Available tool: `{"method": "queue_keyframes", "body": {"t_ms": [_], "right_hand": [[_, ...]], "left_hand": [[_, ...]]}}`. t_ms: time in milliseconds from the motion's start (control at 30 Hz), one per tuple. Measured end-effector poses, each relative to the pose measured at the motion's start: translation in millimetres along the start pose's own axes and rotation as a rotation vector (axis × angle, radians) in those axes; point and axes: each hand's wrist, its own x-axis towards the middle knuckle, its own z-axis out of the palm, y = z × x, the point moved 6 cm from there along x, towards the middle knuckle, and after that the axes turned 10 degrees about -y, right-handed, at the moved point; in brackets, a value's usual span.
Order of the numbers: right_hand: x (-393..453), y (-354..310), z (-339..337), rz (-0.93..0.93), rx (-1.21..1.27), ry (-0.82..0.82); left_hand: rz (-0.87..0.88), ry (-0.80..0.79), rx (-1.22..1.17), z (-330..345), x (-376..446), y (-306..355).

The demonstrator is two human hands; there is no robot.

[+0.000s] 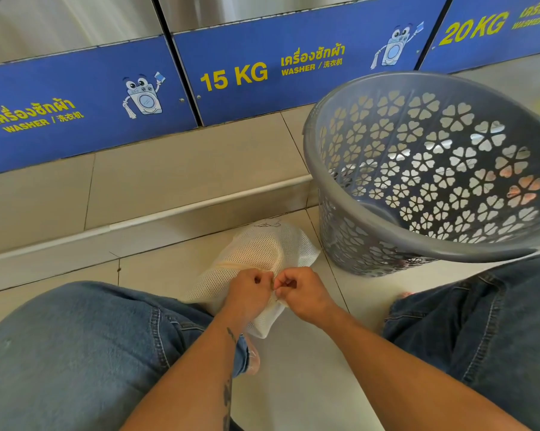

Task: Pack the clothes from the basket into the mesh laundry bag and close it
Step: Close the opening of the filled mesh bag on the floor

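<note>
A white mesh laundry bag (262,250) lies on the tiled floor between my knees, bulging with pale cloth inside. My left hand (247,293) and my right hand (303,293) meet at the bag's near edge, both pinched shut on the mesh at its closure. The fingertips hide the closure itself. A grey plastic basket (334,119) with flower-shaped holes stands to the right of the bag; no clothes show inside it.
A row of washers with blue panels (240,76) marked 15 KG and 20 KG lines the back, above a tiled step (169,181). My knees in blue jeans (85,346) flank the bag. The basket sits close to my right knee.
</note>
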Motion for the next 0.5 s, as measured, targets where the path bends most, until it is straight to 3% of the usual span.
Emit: {"method": "queue_keyframes", "body": {"t_ms": [267, 500], "right_hand": [[0, 13, -6, 0.067, 0.027, 0.081], [-1, 15, -7, 0.09, 0.145, 0.133]], "left_hand": [[-0.038, -0.201, -0.093, 7, 6, -1], [-0.159, -0.211, -0.331, 7, 12, -7]]}}
